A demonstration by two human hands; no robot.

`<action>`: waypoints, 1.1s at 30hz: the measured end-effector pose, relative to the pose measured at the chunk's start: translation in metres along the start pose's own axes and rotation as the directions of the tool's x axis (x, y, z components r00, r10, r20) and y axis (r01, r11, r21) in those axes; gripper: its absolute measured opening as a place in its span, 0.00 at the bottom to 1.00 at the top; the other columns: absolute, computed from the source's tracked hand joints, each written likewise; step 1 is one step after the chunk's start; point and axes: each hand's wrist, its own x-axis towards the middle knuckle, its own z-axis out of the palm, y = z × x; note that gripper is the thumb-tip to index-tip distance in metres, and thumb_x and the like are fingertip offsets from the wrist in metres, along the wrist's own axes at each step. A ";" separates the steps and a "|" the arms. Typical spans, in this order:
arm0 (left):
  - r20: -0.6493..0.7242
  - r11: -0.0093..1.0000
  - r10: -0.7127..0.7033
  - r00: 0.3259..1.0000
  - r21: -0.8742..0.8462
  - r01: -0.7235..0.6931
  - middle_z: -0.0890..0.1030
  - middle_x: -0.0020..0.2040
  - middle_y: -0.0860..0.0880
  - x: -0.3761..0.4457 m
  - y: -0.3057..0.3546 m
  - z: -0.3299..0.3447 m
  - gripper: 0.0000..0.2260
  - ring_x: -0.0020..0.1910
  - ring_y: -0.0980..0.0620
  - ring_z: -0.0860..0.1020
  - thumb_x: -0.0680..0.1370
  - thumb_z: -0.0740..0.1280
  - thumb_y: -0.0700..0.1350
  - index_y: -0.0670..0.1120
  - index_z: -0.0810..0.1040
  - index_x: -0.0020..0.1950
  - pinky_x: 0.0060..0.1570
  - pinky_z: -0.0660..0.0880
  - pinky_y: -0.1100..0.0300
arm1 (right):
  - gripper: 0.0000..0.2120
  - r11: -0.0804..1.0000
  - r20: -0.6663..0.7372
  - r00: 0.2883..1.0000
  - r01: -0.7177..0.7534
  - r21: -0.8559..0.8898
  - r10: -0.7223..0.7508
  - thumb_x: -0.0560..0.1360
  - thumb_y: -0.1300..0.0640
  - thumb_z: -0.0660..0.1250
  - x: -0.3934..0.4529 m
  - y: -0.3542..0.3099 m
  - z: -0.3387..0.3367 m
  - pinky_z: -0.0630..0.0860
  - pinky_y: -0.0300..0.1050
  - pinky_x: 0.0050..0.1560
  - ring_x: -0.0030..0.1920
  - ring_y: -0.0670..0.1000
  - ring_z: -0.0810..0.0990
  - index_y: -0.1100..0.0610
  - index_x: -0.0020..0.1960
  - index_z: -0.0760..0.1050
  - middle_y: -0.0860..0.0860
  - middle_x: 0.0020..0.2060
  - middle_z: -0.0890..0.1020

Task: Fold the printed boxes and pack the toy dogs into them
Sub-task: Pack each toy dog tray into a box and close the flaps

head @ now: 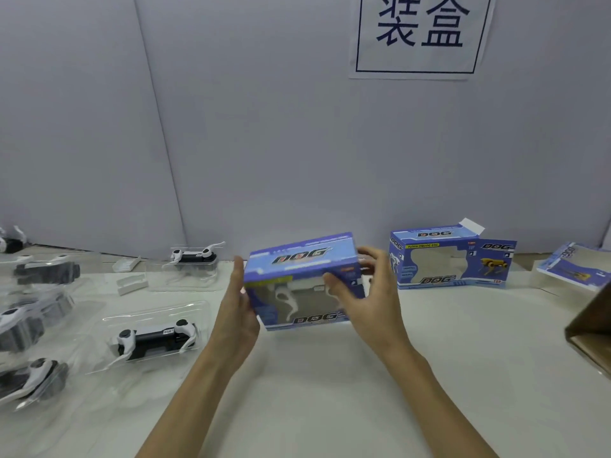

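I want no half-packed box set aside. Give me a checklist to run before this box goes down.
1. Dog inside held box: ok, white legs show through window.
2. Left hand flat on left end: ok.
3. Right hand grip on right end: ok.
4. Right end flap closed: cannot tell, hidden by fingers.
5. Top closed: ok.
6. Next box ready: not ok, flap open, looks empty.

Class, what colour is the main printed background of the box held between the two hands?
Blue, with dark "DOG" lettering on the held box; seen in the head view.

"DOG" on boxes; wall sign "装盒".
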 end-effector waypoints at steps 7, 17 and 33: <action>0.030 0.946 0.216 0.976 0.240 -0.216 0.86 0.58 0.49 -0.008 -0.020 0.011 0.22 0.57 0.49 0.85 0.73 0.76 0.62 0.55 0.82 0.64 0.53 0.80 0.60 | 0.23 0.886 0.068 0.949 -0.312 0.343 0.307 0.72 0.39 0.69 0.011 0.009 -0.012 0.79 0.34 0.42 0.47 0.44 0.85 0.51 0.60 0.72 0.50 0.49 0.85; -0.086 0.979 0.119 0.989 0.176 -0.102 0.88 0.55 0.45 -0.005 -0.017 0.007 0.21 0.53 0.46 0.87 0.73 0.76 0.61 0.48 0.87 0.58 0.47 0.81 0.62 | 0.22 0.900 0.168 0.930 -0.360 0.245 0.326 0.72 0.41 0.70 0.015 0.014 -0.015 0.80 0.36 0.40 0.49 0.47 0.87 0.52 0.60 0.74 0.54 0.53 0.86; -0.016 0.826 0.163 0.987 0.549 -0.127 0.87 0.40 0.52 -0.011 -0.015 0.013 0.27 0.26 0.52 0.79 0.76 0.62 0.72 0.50 0.77 0.58 0.22 0.72 0.60 | 0.35 0.868 0.269 0.845 -0.493 0.061 0.461 0.70 0.29 0.69 0.031 0.011 -0.072 0.79 0.42 0.34 0.41 0.54 0.86 0.62 0.56 0.76 0.59 0.44 0.86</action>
